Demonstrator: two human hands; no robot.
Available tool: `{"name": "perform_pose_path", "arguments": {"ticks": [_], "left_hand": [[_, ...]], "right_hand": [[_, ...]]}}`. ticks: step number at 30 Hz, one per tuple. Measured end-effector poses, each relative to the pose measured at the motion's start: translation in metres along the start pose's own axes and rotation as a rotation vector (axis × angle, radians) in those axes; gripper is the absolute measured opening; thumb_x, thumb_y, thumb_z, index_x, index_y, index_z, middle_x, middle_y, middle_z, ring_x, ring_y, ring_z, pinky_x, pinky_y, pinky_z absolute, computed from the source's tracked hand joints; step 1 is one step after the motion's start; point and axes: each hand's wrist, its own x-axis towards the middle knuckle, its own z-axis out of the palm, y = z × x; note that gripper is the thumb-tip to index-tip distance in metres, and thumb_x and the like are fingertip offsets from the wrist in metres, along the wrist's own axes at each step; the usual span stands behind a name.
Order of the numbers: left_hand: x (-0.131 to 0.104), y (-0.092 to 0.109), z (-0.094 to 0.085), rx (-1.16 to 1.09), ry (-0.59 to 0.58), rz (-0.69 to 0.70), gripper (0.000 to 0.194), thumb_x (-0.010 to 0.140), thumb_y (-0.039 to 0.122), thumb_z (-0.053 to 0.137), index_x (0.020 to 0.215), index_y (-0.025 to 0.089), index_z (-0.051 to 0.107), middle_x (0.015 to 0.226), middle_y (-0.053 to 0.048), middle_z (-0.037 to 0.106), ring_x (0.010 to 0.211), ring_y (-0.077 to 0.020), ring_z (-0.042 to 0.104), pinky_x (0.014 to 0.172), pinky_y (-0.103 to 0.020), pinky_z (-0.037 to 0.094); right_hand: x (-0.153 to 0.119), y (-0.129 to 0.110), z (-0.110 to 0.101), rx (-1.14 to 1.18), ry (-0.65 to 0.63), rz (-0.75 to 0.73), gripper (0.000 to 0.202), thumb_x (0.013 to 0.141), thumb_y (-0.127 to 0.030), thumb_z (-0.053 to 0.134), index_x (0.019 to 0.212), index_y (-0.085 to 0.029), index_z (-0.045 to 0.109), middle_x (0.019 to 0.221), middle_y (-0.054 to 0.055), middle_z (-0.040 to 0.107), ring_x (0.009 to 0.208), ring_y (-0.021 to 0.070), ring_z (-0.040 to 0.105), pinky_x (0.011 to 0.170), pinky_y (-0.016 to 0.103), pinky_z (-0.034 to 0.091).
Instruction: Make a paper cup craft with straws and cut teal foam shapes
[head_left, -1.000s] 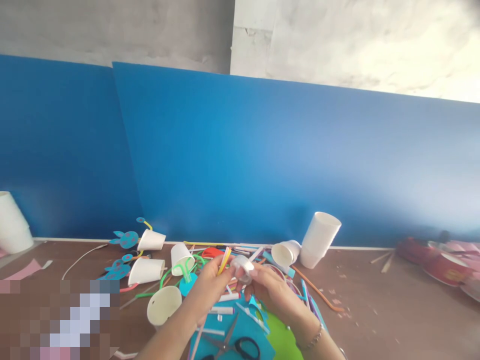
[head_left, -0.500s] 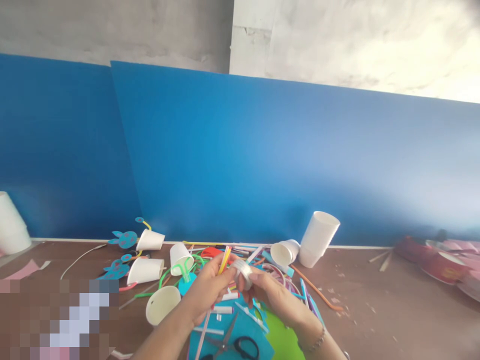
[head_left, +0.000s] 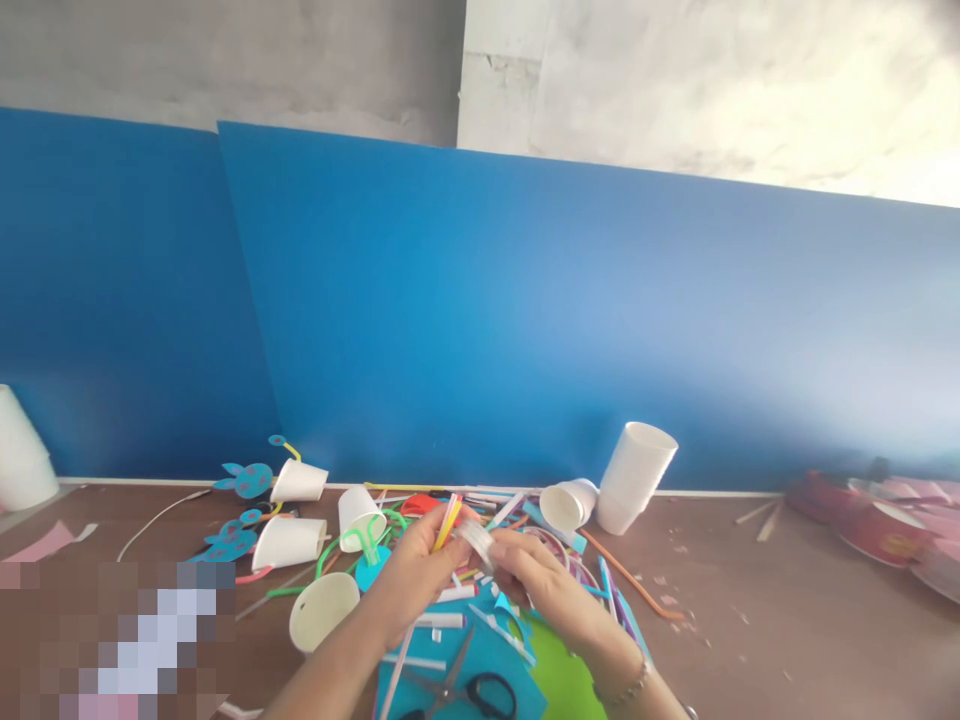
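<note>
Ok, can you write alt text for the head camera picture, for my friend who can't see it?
A left hand and a right hand hold a whitish roll, maybe tape, above a cluttered brown table. Open scissors lie on blue paper below, white cups stand or lie nearby, and a blue panel stands behind.

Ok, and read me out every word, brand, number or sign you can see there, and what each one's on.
No text can be read.
Red container: a yellowish mark, too blurred to read.
White roll: too blurred to tell any print.
White markers: too small to make out any lettering.
</note>
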Motion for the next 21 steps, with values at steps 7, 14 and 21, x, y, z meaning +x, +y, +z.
{"name": "perform_pose_path", "arguments": {"ticks": [7, 14, 21], "left_hand": [[-0.002, 0.004, -0.001, 0.02, 0.01, 0.046, 0.042, 0.07, 0.052, 0.069, 0.096, 0.02, 0.057, 0.058, 0.008, 0.049, 0.045, -0.0052, 0.038, 0.045, -0.017, 0.028], [-0.003, 0.005, 0.001, 0.002, 0.013, 0.059, 0.035, 0.07, 0.046, 0.071, 0.091, 0.021, 0.059, 0.065, 0.005, 0.055, 0.062, -0.011, 0.053, 0.054, -0.018, 0.036], [0.0, 0.001, 0.002, -0.034, 0.014, 0.032, 0.041, 0.067, 0.05, 0.072, 0.09, 0.021, 0.056, 0.054, 0.009, 0.044, 0.046, -0.0062, 0.039, 0.044, -0.017, 0.026]], "right_hand": [[0.0, 0.001, 0.001, -0.058, 0.041, 0.017, 0.028, 0.084, -0.036, 0.039, 0.061, -0.021, 0.045, 0.054, -0.003, 0.041, 0.054, 0.013, 0.037, 0.053, 0.025, 0.032], [-0.002, 0.006, -0.001, -0.068, 0.052, 0.018, 0.024, 0.083, -0.034, 0.038, 0.064, -0.021, 0.046, 0.057, -0.003, 0.041, 0.055, 0.0135, 0.038, 0.055, 0.026, 0.033], [0.001, 0.01, -0.002, -0.035, 0.066, 0.027, 0.02, 0.079, -0.03, 0.039, 0.063, -0.021, 0.048, 0.057, -0.003, 0.042, 0.055, 0.0133, 0.037, 0.053, 0.025, 0.031]]}}
